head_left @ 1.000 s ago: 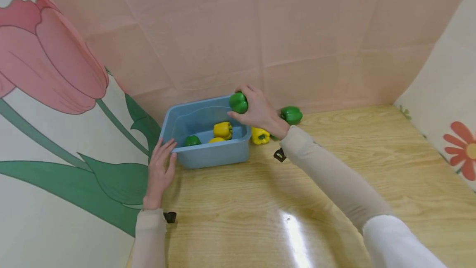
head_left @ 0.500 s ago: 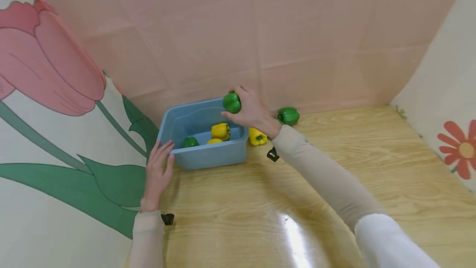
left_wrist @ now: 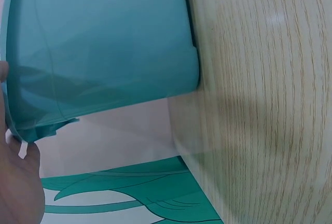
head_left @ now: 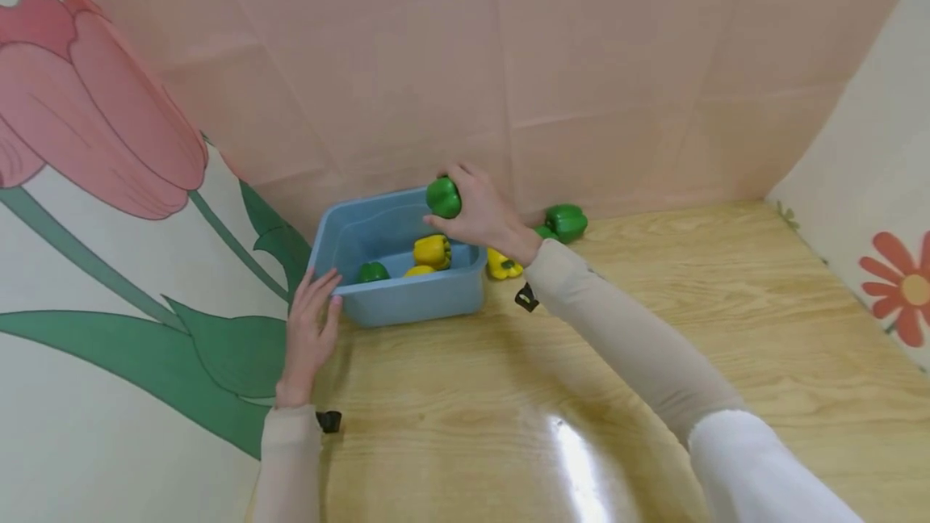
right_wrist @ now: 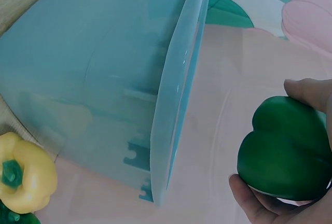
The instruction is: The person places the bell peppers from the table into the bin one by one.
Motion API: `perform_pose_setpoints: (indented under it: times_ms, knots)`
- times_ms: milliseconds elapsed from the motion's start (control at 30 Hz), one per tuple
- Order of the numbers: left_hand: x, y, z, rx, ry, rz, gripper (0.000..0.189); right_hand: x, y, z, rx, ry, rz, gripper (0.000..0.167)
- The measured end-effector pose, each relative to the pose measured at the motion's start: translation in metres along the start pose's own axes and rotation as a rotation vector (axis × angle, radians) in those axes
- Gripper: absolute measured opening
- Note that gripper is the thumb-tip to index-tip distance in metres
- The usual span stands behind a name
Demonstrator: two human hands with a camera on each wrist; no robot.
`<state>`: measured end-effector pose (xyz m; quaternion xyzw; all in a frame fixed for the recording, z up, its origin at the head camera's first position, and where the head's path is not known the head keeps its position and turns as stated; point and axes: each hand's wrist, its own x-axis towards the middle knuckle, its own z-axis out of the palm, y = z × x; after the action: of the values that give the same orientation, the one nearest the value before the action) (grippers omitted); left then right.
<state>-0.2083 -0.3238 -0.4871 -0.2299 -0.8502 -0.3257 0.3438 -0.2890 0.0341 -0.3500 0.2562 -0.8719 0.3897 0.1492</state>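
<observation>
My right hand (head_left: 479, 207) grips a green bell pepper (head_left: 443, 198) above the right part of a blue bin (head_left: 410, 303). In the right wrist view, fingers and thumb hold this green bell pepper (right_wrist: 282, 149) from both sides, apart from the bin's rim (right_wrist: 174, 89). My left hand (head_left: 308, 337) holds the bin's near left corner, fingers over the rim and thumb below it. The left wrist view shows part of that hand (left_wrist: 18, 182) at the rim. Inside the bin lie a green bell pepper (head_left: 374, 271), a yellow bell pepper (head_left: 432, 251) and another partly hidden yellow one (head_left: 419, 271).
Right of the bin, a yellow bell pepper (head_left: 504, 265) and a green bell pepper (head_left: 567, 222) lie on the wooden table (head_left: 450, 418). My right arm partly covers another green one (head_left: 545, 232). A pink backdrop (head_left: 581, 103) rises behind; a tulip-printed wall (head_left: 218, 329) stands at left.
My right hand has moved slightly left with the green bell pepper, farther over the bin. The left hand keeps its place at the bin's corner.
</observation>
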Motion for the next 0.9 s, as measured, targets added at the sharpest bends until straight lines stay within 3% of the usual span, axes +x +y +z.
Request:
perform_pose_setpoints:
  times_ms: [200,600,900]
  knots:
    - [0.0,0.001,0.001,-0.014,0.015,0.004,0.036,0.001,-0.005,0.004,0.016,-0.018,-0.002,0.057]
    - [-0.004,0.001,0.002,-0.008,-0.008,-0.02,0.037,0.0,-0.009,0.022,0.013,-0.038,0.036,0.059]
    - [-0.003,0.004,0.0,-0.006,-0.043,-0.047,0.035,0.004,-0.01,0.033,0.011,-0.047,0.018,0.062]
